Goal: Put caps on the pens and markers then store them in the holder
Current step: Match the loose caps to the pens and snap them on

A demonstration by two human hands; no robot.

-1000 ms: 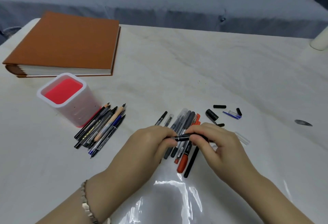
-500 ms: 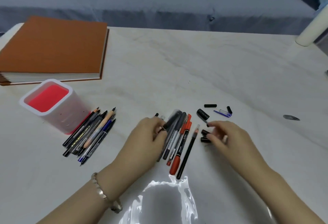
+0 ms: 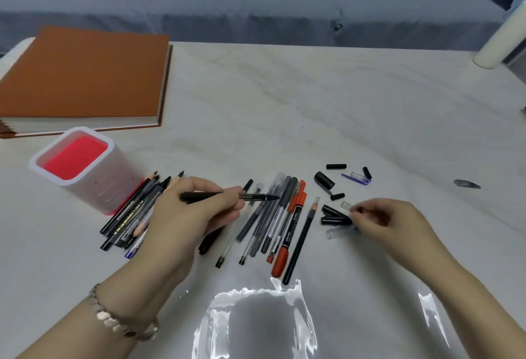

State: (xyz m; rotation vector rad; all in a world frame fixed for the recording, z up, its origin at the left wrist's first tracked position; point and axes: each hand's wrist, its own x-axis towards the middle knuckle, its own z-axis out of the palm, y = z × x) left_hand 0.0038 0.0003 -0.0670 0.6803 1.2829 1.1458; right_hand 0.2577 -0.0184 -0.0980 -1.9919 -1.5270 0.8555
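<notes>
While my left hand (image 3: 187, 210) pinches a slim black pen (image 3: 227, 196) by the middle of its barrel, lifted clear of the pale marbled surface (image 3: 313, 102) with its bare tip pointing right, my right hand (image 3: 384, 222) reaches into the small cluster of loose black caps (image 3: 334, 215). Its fingertips are narrowed over a small clear cap (image 3: 346, 205), though blur keeps me from telling whether it is truly gripped.

I judge the pen light and stiff, its smooth plastic a little slippery, so holding near the middle as now gives good control; the caps are tiny and apt to roll or skitter, best taken by their closed end between thumb and forefinger. Nothing looks fragile apart from the exposed tips.

Uncapped pens and an orange-red marker (image 3: 287, 233) lie in a loose row (image 3: 270, 216) between my hands. A second bundle of pens and pencils (image 3: 133, 213) rests against the translucent white holder with a red base (image 3: 79, 165), which holds nothing yet. More caps (image 3: 336, 166) lie farther off, and a rust-brown album (image 3: 82, 74) sits at the far left.

Half a second ago my left hand lay flat among the row with no pen raised; now it has one up. My right hand has shifted slightly right, from the black caps toward the clear one.
</notes>
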